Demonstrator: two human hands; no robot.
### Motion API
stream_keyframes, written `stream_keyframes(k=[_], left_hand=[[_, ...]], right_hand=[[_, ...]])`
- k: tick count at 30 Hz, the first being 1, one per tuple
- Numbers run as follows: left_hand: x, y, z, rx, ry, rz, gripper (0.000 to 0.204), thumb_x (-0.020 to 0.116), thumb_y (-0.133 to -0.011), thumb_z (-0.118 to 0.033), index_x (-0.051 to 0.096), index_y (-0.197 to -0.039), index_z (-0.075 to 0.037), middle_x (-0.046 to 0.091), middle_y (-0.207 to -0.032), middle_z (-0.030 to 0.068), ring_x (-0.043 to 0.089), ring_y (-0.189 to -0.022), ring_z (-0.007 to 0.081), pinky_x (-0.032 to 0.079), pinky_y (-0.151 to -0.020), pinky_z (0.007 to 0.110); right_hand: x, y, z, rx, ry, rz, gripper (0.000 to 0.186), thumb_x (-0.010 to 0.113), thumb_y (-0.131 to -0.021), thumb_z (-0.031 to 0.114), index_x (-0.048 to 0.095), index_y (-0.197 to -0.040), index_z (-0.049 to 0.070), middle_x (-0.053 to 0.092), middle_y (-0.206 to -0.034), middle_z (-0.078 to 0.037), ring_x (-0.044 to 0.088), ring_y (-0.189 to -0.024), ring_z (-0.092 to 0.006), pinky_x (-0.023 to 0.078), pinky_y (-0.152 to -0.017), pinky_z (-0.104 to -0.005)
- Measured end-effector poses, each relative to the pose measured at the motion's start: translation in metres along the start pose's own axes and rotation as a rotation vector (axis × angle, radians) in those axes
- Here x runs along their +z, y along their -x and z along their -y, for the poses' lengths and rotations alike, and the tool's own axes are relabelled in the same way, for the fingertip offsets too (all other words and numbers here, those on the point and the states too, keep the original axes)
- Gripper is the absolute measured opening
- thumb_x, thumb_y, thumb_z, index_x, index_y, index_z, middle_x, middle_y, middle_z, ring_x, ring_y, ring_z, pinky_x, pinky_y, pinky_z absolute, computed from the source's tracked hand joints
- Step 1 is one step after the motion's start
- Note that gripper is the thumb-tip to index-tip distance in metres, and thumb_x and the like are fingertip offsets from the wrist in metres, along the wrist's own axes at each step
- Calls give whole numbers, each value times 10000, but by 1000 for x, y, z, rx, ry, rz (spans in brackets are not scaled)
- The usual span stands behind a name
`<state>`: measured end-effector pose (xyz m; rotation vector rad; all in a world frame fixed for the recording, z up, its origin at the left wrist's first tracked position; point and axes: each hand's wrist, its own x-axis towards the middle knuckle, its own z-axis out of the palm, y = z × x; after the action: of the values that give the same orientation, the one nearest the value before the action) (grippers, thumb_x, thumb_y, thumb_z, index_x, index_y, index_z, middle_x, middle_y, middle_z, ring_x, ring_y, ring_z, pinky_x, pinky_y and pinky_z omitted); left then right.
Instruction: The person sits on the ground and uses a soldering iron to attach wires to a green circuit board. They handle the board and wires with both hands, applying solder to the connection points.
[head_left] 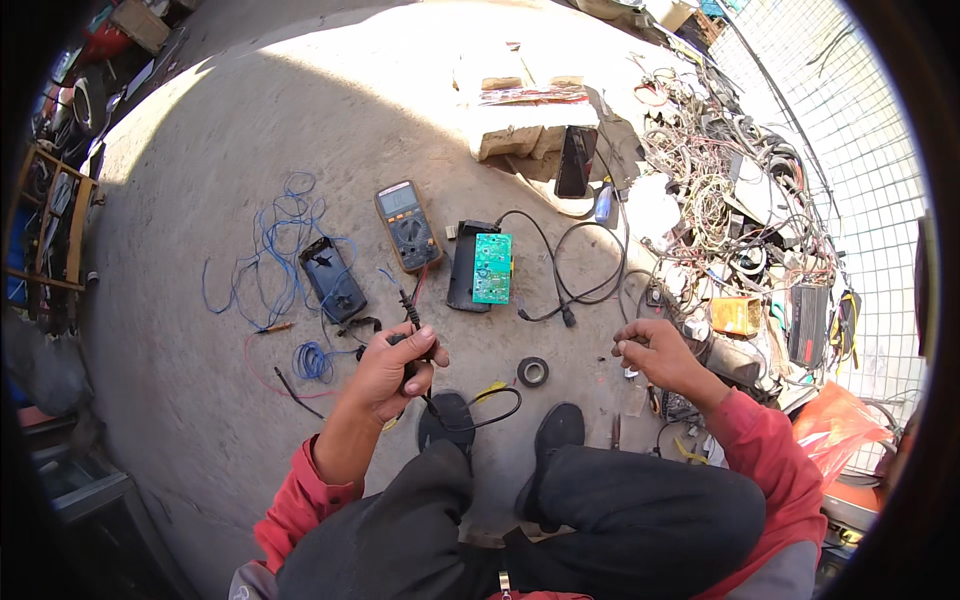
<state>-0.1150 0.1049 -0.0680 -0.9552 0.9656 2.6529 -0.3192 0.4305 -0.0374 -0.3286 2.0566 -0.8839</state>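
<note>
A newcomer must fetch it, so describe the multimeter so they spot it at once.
On the concrete floor, look beyond the left hand, between the tangled blue wires and the green circuit board. The multimeter lies there face up, edged orange-brown; unlike its neighbours, it has a pale screen and a round dial.

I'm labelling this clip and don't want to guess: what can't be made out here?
All in the head view:
- The part of the black cable inside the left hand: hidden by the fingers.
- Whether the right hand pinches anything: too small to tell at the fingertips.
- The reading on the multimeter: too small and faint.
- The underside of the green circuit board: hidden by the board itself.
- The wire fence's far extent: cut off by the fisheye rim.
</note>
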Motion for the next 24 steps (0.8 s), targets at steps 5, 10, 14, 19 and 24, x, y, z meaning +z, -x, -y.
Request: stream_keyframes(k=[5, 10, 14, 19, 24], left_hand=[[-7, -31, 21, -191, -57, -51, 205, 598, -946, -236, 538, -893, -47, 663, -818, 154, 439, -411, 82, 292, -371, 227], [-23, -53, 16, -205, -224, -189, 242, 606, -940, -271, 524, -920, -44, 670, -832, 178, 451, -420, 92, 294, -375, 226], [-25, -62, -1, -198, -299, -230, 244, 595, -944, -281, 535, -910, -47, 663, -840, 195, 455, -430, 94, 298, -367, 208], [-45, -58, -22, -169, -427, -251, 277, 625, -923, -288, 510, -924, -36, 671, -827, 180, 513, -415, 134, 336, -348, 243], [-40, -51, -7, -150, -624, -376, 353, 635, -914, -315, 502, -980, 6, 643, -839, 170, 538, -432, 161, 349, -349, 258]], right_hand=[[53, 24, -71, 191, -233, 32, 218, 589, -884, 99, 621, -1003, -80, 671, -844, -102, 645, -706, -138, 526, -636, -274], [75, 51, -112, 237, -283, 66, 238, 604, -887, 109, 627, -1041, -71, 669, -839, -96, 644, -715, -135, 524, -641, -273], [74, 77, -148, 259, -249, -73, 234, 602, -885, 108, 631, -1032, -72, 671, -826, -105, 657, -715, -144, 525, -644, -276], [80, 117, -172, 309, -283, -247, 225, 599, -882, 113, 635, -1004, -73, 671, -782, -108, 671, -689, -152, 527, -618, -279], [112, 172, -201, 512, -539, -475, 229, 617, -885, 170, 675, -871, -51, 653, -702, -67, 528, -531, -93, 412, -485, -256]])
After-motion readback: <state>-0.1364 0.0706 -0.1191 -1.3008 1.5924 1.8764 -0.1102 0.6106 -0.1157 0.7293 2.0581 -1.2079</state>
